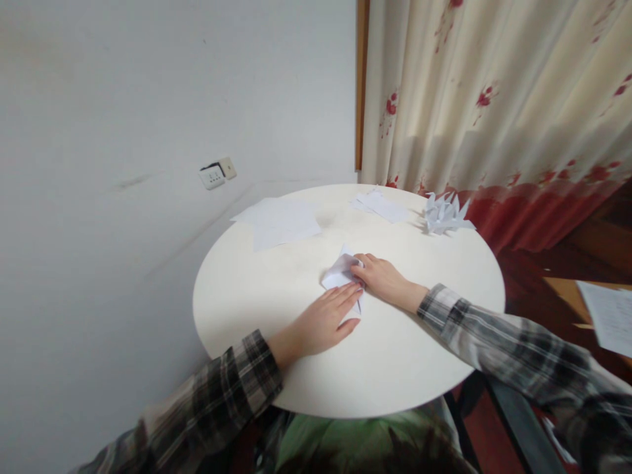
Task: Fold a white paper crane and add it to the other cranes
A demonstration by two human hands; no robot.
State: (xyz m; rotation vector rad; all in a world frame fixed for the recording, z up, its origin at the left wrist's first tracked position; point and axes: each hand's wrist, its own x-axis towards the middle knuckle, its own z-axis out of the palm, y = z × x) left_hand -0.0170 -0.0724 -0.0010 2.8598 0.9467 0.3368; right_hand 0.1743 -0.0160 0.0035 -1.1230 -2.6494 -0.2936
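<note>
A small folded sheet of white paper (340, 268) lies near the middle of the round white table, one flap raised. My left hand (326, 319) rests on its near part, fingers stretched out and flat, thumb apart. At the paper's right edge, my right hand (380, 276) has its fingers curled and pinches the raised flap. The two hands' fingertips almost meet, and they cover part of the folds.
Flat white sheets (286, 222) lie at the table's back left. Smaller paper pieces (380, 205) are at the back, and a cluster of pointed folded paper shapes (444, 214) stands at the back right. A wall borders the left; a curtain (469, 99) hangs behind.
</note>
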